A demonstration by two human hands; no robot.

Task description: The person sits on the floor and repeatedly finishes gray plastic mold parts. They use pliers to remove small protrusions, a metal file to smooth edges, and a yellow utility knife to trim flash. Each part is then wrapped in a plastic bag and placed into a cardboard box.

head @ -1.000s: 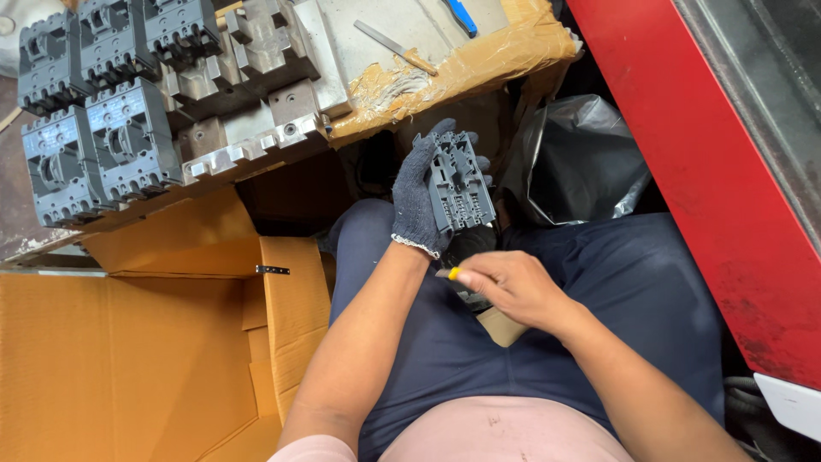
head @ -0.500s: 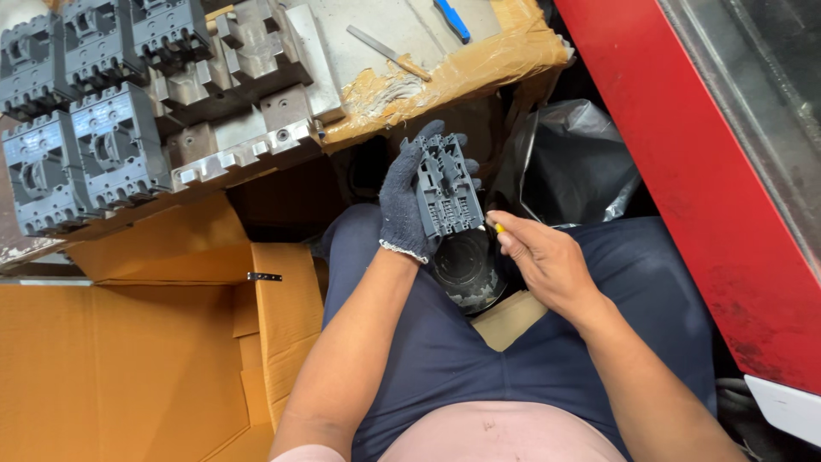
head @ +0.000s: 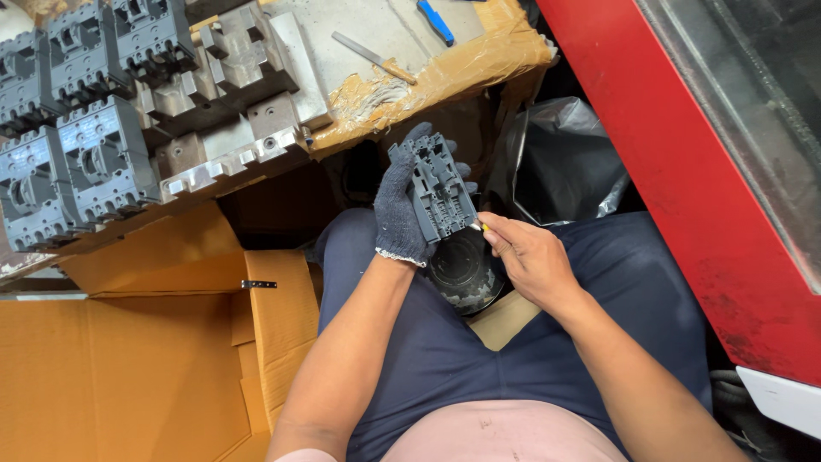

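Observation:
My left hand (head: 398, 210), in a dark knitted glove, grips a grey moulded plastic housing (head: 440, 188) and holds it upright above my lap. My bare right hand (head: 526, 257) pinches a small tool with a yellow handle (head: 479, 227); its tip touches the housing's lower right edge. Below the housing, between my knees, sits a round black ribbed object (head: 466, 269).
Several grey housings (head: 73, 162) and metal blocks (head: 231, 103) lie on a cardboard-covered bench (head: 445, 73) ahead, with a metal file (head: 374, 57) and a blue-handled tool (head: 436, 21). An open cardboard box (head: 128, 359) is at left, a black plastic bag (head: 560, 162) and a red panel (head: 684, 171) at right.
My right hand rose from my lap to the housing's lower right edge, bringing the tool tip against it. The left hand tilted the housing slightly.

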